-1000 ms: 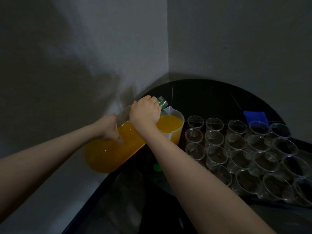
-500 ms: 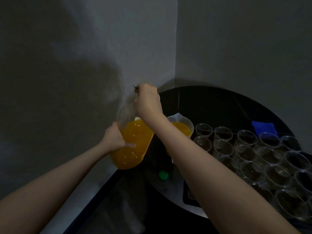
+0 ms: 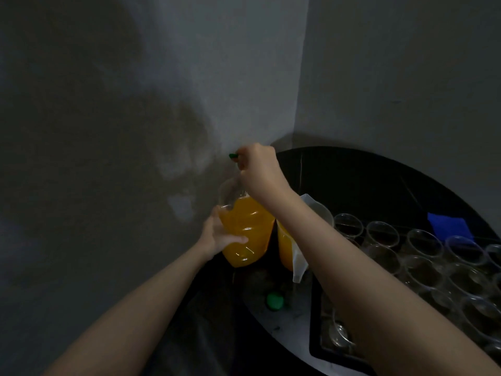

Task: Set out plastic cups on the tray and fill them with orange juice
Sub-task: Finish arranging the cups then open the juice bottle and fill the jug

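Head view: left hand (image 3: 217, 237) gripped the juice bottle (image 3: 245, 234) low on its body; right hand (image 3: 259, 169) gripped its neck, bottle upright beside the jug (image 3: 306, 232) of juice. Empty cups (image 3: 423, 245) stood in rows on the tray (image 3: 315, 335), on the table (image 3: 352, 175). Green cap (image 3: 274, 301) lay nearby. No readable writing.

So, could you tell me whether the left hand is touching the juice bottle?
Touching: the head view shows the left hand gripping the juice bottle, thumb across its front.
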